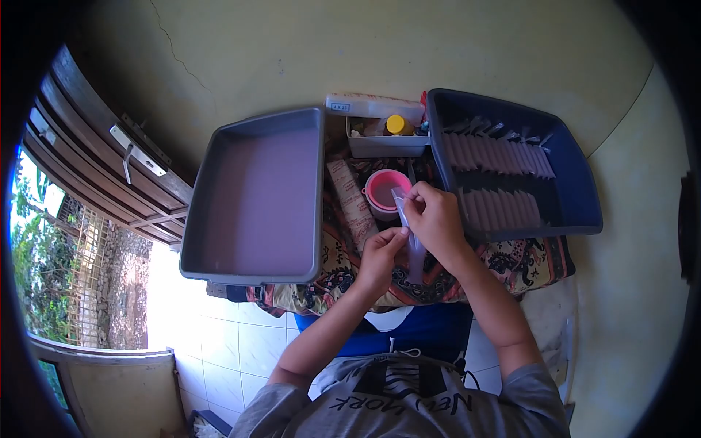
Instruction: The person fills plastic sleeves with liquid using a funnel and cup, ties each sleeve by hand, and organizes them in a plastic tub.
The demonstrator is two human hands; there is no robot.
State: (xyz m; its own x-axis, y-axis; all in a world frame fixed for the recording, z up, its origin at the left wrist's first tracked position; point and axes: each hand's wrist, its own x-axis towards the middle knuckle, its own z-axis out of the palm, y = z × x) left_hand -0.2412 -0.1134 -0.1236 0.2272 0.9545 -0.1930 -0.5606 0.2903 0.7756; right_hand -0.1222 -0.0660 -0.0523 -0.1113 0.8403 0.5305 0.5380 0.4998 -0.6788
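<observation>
A narrow clear plastic bag [415, 261] hangs between my hands, its lower part looking pale purple. My left hand [382, 255] pinches the bag's side with thumb and finger. Higher up, near the bag's top, my right hand [434, 216] is closed on it. Just behind the bag stands a cup with a pink rim [388, 191], with pale liquid inside. To the left, a large grey tub [319, 197] holds a pinkish-purple liquid. On the right, a dark tub [584, 182] holds two rows of filled purple bags [504, 153].
A white basket [387, 147] with a yellow-capped bottle [398, 125] stands at the back, a plastic-wrapped pack [372, 106] behind it. A printed roll [352, 204] lies left of the cup. Patterned cloth [511, 270] covers the table. A door [117, 153] is at the left.
</observation>
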